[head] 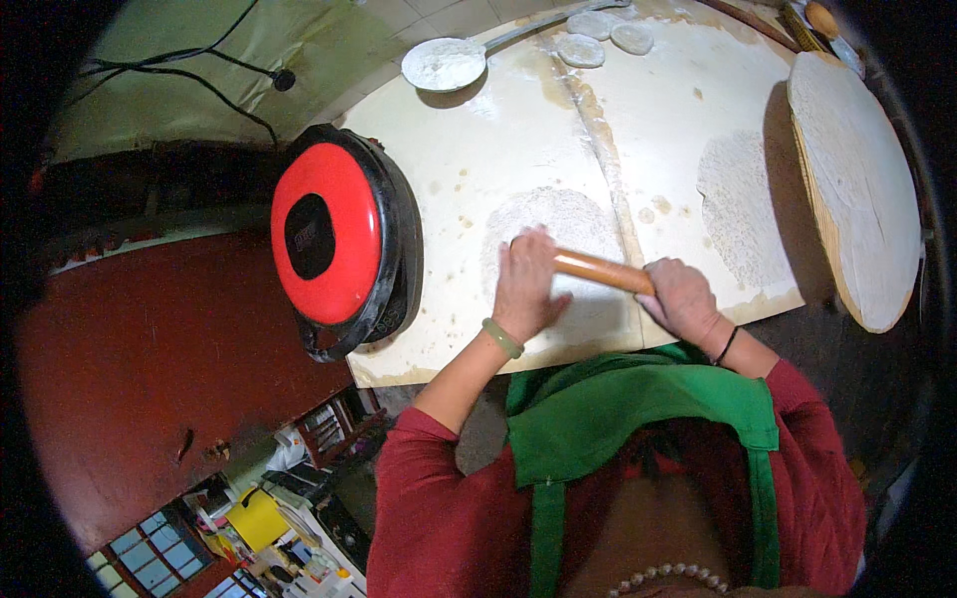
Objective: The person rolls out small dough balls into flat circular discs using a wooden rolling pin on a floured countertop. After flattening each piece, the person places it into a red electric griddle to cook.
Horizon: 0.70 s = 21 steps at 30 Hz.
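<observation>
A wooden rolling pin [602,269] lies at a slant over a round, thinly rolled sheet of dough [553,213] on the pale, floured work board [516,149]. The right end of the pin is in the grip of my right hand [680,295]. Over its left end rests my left hand [525,280], its fingers laid across the wood and the thumb held apart. Both hands look slightly blurred. Part of the dough is hidden under the left hand and the pin. Farther right on the board lies another thin dough sheet [736,205].
At left stands a red and black electric griddle [325,235], lid down. A long-handled scoop [445,66] of white flour and several small dough discs [581,51] are at the back. To the right, a round ribbed-edged tray [815,198] bears pale flat sheets [860,172]. Cables [176,58] hang at upper left.
</observation>
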{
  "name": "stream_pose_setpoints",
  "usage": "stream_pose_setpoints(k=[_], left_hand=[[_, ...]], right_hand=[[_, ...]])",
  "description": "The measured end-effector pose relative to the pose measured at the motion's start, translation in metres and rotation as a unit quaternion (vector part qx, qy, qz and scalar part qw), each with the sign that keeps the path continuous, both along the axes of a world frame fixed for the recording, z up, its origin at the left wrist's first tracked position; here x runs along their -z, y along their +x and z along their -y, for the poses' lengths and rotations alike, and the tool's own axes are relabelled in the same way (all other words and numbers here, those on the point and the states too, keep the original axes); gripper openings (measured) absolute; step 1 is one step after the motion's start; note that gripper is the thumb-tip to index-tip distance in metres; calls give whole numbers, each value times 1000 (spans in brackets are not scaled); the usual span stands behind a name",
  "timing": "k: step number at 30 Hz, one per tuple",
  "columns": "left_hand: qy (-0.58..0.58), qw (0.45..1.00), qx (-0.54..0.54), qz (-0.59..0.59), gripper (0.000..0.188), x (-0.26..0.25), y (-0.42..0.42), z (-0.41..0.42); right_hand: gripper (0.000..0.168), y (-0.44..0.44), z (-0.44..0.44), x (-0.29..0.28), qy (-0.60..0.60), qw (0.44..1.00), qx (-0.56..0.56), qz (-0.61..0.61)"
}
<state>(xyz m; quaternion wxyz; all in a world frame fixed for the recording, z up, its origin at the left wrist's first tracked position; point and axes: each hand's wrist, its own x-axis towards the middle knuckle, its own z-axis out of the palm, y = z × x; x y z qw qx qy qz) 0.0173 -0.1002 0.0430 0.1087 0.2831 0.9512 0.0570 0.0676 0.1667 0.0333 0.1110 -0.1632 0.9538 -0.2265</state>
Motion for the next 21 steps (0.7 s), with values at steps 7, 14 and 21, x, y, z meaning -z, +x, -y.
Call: stream_pose_setpoints(k=[7,14,21], left_hand=[[73,987,-76,-123,58,37,-101,-29],[87,979,-99,-156,62,52,-124,-38],[91,979,-64,-171,60,48,-119,-27]], right_hand=[[38,-46,-12,9,85,992,9,-89],[39,-62,-18,12,93,991,17,-91],[47,-71,-20,-5,60,989,-15,-134]])
